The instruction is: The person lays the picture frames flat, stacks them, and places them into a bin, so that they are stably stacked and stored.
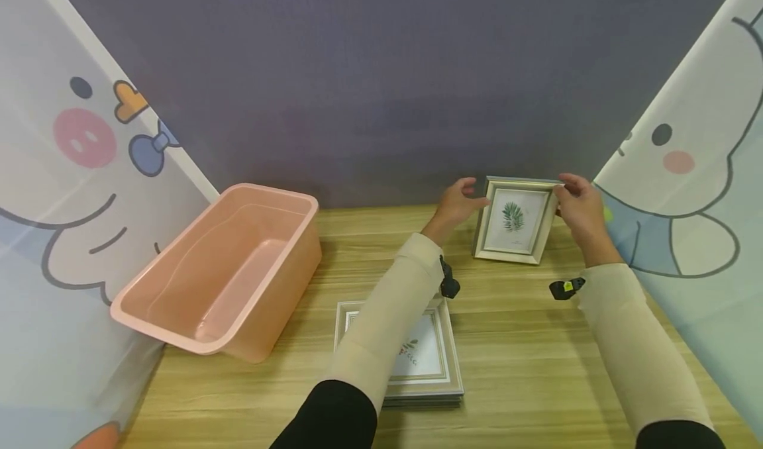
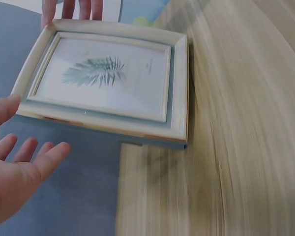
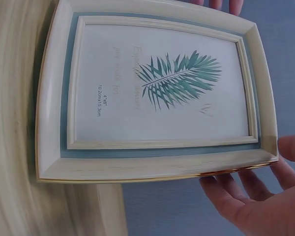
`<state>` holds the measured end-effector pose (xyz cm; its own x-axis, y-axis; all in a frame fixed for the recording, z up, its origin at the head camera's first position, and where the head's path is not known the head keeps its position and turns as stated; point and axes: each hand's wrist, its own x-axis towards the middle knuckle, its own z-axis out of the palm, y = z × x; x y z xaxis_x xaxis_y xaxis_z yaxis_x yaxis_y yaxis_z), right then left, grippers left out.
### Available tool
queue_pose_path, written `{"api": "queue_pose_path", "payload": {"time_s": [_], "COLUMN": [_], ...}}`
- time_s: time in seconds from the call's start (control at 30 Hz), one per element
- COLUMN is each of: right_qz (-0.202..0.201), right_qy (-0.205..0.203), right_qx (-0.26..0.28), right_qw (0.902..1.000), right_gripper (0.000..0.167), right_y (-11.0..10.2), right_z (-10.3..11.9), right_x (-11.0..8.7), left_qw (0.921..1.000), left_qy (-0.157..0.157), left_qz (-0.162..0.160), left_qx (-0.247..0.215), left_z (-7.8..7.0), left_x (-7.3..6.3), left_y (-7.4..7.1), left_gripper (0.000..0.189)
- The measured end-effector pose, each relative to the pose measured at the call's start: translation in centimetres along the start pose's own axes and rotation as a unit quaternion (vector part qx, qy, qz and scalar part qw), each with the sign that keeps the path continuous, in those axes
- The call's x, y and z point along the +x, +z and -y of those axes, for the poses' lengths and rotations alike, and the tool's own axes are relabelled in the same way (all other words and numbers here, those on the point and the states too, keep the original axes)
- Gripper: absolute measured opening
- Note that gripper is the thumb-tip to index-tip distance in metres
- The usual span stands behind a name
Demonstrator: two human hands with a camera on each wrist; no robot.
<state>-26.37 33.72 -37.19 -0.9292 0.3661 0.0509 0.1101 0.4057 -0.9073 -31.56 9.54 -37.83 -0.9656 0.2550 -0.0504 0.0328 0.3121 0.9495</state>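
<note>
A picture frame (image 1: 517, 221) with a green leaf print stands upright near the back of the table, tilted slightly in the head view. My right hand (image 1: 581, 212) holds its upper right corner, thumb at the front edge and fingers behind, as the right wrist view shows on the cream border (image 3: 152, 166). On the other side, my left hand (image 1: 454, 209) has its fingers spread apart, with the thumb (image 2: 7, 107) right at the frame's upper left corner. Several more picture frames (image 1: 434, 346) lie stacked in front, partly hidden under my left forearm.
A pink plastic tub (image 1: 303, 267) stands at the left of the wooden table (image 1: 507, 343). Behind the table rises a dark grey panel (image 1: 369, 91). Cartoon-printed sheets (image 1: 667, 191) close off both sides, the right one close to my right hand.
</note>
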Motion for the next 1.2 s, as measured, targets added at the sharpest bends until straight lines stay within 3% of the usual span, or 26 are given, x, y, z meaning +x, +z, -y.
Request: {"api": "queue_pose_path", "payload": {"time_s": [0.2,0.5,0.7,0.93,1.2], "right_qz": [-0.002,-0.013,-0.018,-0.014,-0.021], "right_qy": [0.0,-0.004,-0.001,-0.006,-0.02], "right_qx": [0.012,0.029,0.039,0.037,0.04], "right_qw": [0.9999,0.9995,0.9991,0.9992,0.9988], "right_gripper": [0.044,0.038,0.029,0.037,0.033], "right_y": [-0.1,0.1,0.1,0.2,-0.1], "right_z": [-0.5,-0.7,-0.7,-0.3,0.4], "right_x": [0.0,0.1,0.1,0.0,-0.1], "left_qw": [0.9994,0.9951,0.9944,0.9939,0.9941], "left_qy": [-0.025,-0.013,-0.007,-0.002,0.017], "left_qz": [0.008,-0.056,-0.058,-0.062,-0.065], "left_qx": [0.022,0.08,0.088,0.091,0.084], "left_z": [-0.4,0.0,0.3,0.1,-0.2], "left_x": [0.3,0.6,0.7,0.6,0.7], "left_y": [1.8,3.2,3.3,2.6,2.4], "left_gripper": [0.061,0.044,0.042,0.042,0.041]}}
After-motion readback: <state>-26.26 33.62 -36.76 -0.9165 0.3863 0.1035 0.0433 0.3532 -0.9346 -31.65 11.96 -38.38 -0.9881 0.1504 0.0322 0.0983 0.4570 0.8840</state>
